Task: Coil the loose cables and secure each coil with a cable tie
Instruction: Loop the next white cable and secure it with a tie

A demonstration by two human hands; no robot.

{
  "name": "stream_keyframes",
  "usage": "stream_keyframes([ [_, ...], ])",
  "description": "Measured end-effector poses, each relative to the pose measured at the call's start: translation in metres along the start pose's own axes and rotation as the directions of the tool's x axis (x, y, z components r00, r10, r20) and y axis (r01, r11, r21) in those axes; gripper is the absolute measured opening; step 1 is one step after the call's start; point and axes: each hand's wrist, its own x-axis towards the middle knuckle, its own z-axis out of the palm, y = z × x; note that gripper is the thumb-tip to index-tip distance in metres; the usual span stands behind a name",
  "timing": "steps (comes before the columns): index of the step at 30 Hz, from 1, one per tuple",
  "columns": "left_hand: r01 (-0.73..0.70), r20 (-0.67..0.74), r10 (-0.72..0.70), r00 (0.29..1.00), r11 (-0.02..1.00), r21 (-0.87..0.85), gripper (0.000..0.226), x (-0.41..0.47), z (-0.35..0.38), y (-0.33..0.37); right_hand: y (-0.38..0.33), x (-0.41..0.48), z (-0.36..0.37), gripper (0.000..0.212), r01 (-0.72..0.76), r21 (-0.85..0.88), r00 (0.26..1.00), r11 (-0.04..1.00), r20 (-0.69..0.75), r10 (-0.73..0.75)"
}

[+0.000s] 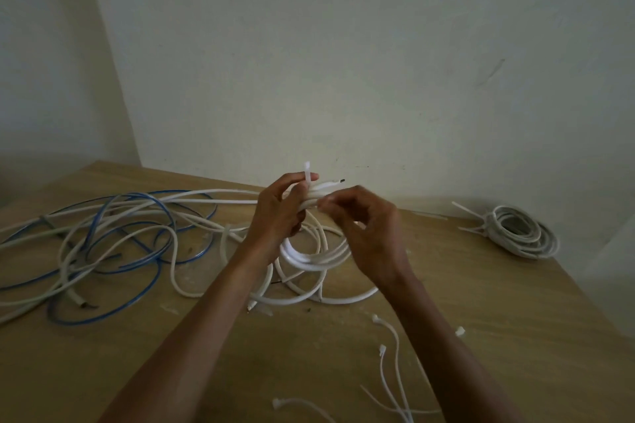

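Observation:
My left hand (278, 213) grips the top of a white cable coil (309, 257) held upright above the wooden table (515, 302). A white cable tie (307, 175) sticks up from between the fingers of that hand. My right hand (367, 227) is just right of the bundle, with fingertips pinched at the tie where it wraps the cable. The coil's lower loops hang down to the table. A cut cable end (338, 181) pokes out to the right above my right hand.
A tangle of loose blue and white cables (113, 244) sprawls over the left of the table. A finished grey-white coil with ties (519, 230) lies at the far right. Several spare cable ties (391, 371) lie near the front edge. A wall stands close behind.

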Motion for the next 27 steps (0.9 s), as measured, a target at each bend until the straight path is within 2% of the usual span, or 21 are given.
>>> stream_keyframes([
  [3,-0.244,0.066,0.235,0.97,0.942,0.23,0.016,-0.008,0.01,0.007,-0.007,0.003,-0.01,0.012,-0.112,0.225,0.989,0.968,-0.073,0.132],
  [5,-0.335,0.122,0.312,0.942,0.882,0.331,0.017,-0.013,0.017,0.009,-0.009,0.004,-0.015,0.019,-0.181,0.332,0.976,0.926,-0.055,0.211],
  [8,-0.324,0.093,0.31,0.946,0.885,0.334,0.017,-0.014,0.021,0.009,-0.01,0.006,-0.023,0.031,-0.251,0.374,0.962,0.893,-0.004,0.273],
  [12,-0.309,0.107,0.29,0.951,0.895,0.322,0.022,-0.017,0.024,0.009,-0.012,0.006,-0.022,0.015,-0.203,0.327,0.976,0.923,-0.004,0.216],
  [14,-0.322,0.12,0.299,0.947,0.89,0.323,0.024,-0.018,0.026,0.009,-0.014,0.004,-0.019,0.014,-0.174,0.33,0.981,0.928,-0.024,0.192],
  [21,-0.422,0.133,0.413,0.901,0.764,0.487,0.024,-0.015,0.023,-0.001,-0.017,0.004,-0.017,0.013,-0.226,0.379,0.964,0.897,-0.044,0.261],
  [27,-0.447,0.15,0.437,0.887,0.73,0.517,0.022,-0.015,0.023,-0.004,-0.015,0.005,-0.019,0.013,-0.259,0.455,0.951,0.852,-0.033,0.307],
])
